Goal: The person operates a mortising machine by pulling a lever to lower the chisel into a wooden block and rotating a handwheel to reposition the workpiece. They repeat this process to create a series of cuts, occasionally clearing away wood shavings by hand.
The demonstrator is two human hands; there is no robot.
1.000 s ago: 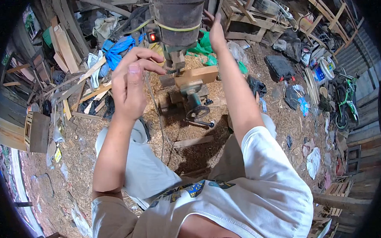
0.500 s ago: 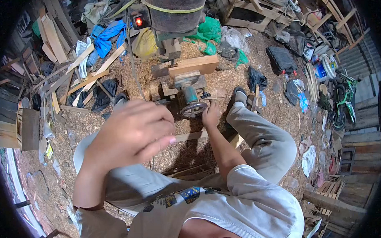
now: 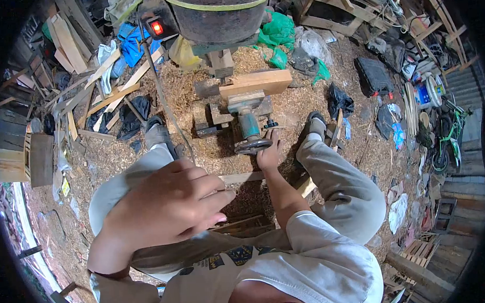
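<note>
My left hand [image 3: 172, 204] hovers close to the camera over my lap, fingers curled in and thumb tucked beneath; nothing shows sticking out of it, and its palm side is hidden. Low by the ground, my right hand [image 3: 270, 151] reaches forward with fingers stretched, beside the dark handwheel [image 3: 252, 146] of a green metal vise [image 3: 249, 125]. Its fingertips come right up to a small black knob [image 3: 271, 123]. A wooden block [image 3: 257, 82] lies across the far end of the vise, near the wooden jaw.
A dark drum-shaped machine body [image 3: 219, 19] with a yellow band stands beyond the block. A switch [image 3: 156, 27] glows red at its left, with a cable hanging down. Wood offcuts [image 3: 110, 97] and plastic bags lie left; a black case [image 3: 374, 75] lies right. Shavings cover the ground.
My left hand has moved slightly down, its fingers curling closer to the thumb. My right hand stays beside the handwheel. The view has shifted a little, and the vise appears slightly further right.
</note>
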